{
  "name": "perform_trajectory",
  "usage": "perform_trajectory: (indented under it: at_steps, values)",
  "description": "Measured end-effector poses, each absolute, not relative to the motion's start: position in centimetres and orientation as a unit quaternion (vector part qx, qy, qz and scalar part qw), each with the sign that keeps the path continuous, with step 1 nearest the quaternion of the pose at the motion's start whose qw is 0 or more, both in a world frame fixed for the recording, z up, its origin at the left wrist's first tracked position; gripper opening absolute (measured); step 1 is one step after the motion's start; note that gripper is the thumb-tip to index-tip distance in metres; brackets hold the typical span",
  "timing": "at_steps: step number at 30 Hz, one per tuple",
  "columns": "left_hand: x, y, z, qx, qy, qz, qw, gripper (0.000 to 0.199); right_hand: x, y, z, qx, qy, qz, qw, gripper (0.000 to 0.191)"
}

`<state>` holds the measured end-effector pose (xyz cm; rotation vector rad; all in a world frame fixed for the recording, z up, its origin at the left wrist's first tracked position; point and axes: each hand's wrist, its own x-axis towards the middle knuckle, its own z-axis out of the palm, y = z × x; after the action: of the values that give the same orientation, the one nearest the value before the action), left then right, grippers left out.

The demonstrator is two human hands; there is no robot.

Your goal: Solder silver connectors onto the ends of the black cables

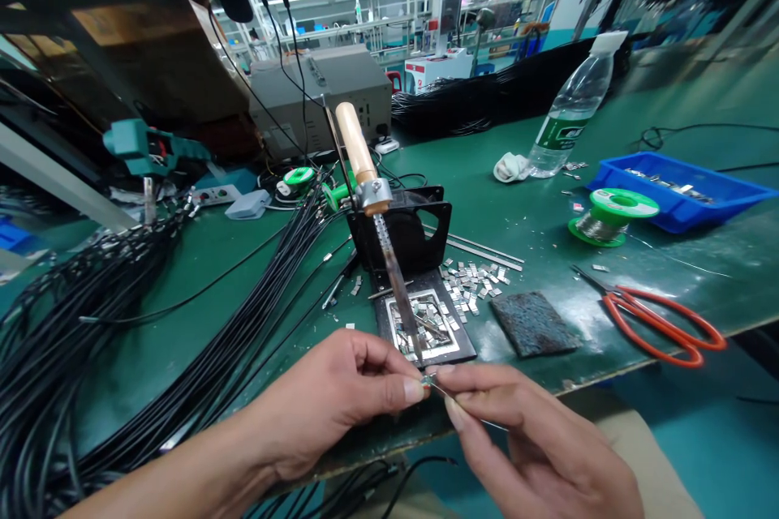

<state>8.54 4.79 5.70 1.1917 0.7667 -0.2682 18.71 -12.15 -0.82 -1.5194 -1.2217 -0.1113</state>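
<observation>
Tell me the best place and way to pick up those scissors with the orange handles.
Grip the scissors by the orange loops, probably with the right hand, coming from the near right. They lie flat, loops toward the table's near edge and the pointed blades aimed away to the left, so that side keeps fingers clear of the tips.

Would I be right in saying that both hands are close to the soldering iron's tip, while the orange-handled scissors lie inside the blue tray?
Not quite: the head view shows the orange-handled scissors on the green benchtop, outside the blue tray. The left hand and right hand are indeed close to the soldering iron's tip.
</observation>
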Motion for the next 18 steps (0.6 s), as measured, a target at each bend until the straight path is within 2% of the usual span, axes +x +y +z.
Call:
perform_trajectory:
  at_steps: [18]
  values:
    - [8.64, 4.55, 5.86, 0.504, 0.375, -0.122, 0.768, 0.041, 18.59, -12.7, -0.5, -0.66, -0.525, -0.038, 0.536, 0.016]
